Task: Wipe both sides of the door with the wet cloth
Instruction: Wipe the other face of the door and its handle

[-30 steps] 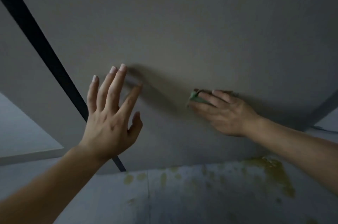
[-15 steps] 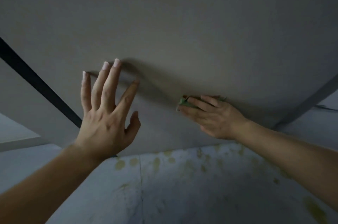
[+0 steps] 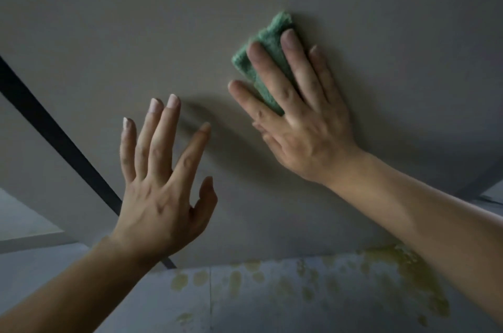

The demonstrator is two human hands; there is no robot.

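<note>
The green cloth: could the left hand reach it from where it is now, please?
Probably yes: the open left hand is close by with bare door between; only the right hand, pressed flat over the cloth, covers it.

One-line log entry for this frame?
phase: wipe, door face | right hand: flat, presses green cloth on door | left hand: open, spread, door contact unclear | floor: yellowish stains
</note>
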